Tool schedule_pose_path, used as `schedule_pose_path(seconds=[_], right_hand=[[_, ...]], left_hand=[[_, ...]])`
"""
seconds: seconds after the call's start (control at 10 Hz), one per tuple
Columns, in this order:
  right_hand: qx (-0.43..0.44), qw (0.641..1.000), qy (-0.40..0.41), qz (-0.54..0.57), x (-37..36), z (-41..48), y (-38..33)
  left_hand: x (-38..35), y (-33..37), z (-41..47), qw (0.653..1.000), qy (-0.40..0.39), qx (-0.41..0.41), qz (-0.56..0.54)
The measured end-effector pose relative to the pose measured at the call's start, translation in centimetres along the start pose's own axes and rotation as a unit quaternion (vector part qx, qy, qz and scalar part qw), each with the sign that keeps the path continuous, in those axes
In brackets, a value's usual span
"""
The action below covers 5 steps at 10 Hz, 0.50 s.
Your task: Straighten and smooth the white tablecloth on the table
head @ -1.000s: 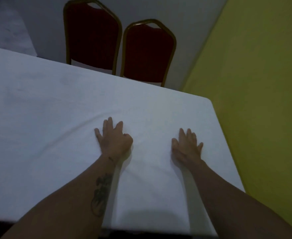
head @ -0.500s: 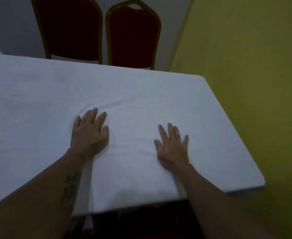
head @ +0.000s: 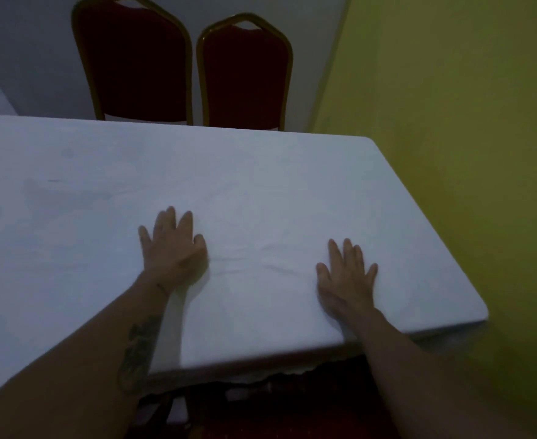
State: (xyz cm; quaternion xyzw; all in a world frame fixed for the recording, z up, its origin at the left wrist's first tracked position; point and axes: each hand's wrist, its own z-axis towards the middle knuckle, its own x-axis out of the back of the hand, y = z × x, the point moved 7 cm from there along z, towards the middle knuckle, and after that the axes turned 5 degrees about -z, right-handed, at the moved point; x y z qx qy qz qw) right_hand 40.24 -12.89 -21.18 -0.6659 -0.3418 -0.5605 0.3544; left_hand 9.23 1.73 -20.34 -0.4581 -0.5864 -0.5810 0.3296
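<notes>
Two flat hands on one white tablecloth [head: 261,191], two chairs behind the table.

The left hand [head: 172,248] lies palm down on the cloth with its fingers spread, and the right hand [head: 346,277] lies palm down nearer the table's right end, fingers also spread; neither pinches the fabric. A few shallow creases run across the cloth between the two hands. The cloth covers the whole tabletop and hangs over the near edge. Two red chairs [head: 134,64] with gold frames stand side by side behind the far edge. A yellow wall [head: 451,122] runs along the right side.
</notes>
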Motion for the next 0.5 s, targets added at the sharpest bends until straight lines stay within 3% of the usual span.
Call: schedule_pose_path(seconds=[0.2,0.3,0.5], right_hand=[[-0.045,0.995,-0.083,-0.011,2.5,-1.9,3.1],[-0.029,0.996,-0.081,0.019,6.9,-3.5,4.5],[-0.036,0.996,-0.003,0.08,19.0,-7.4,7.7]], left_hand=[[2.1,0.1,-1.7,0.995,-0.043,0.088,-0.032],[5.5,3.9,-3.3,0.999,-0.024,0.023,-0.012],[11.9,15.0,-7.0,0.991,-0.043,-0.123,-0.032]])
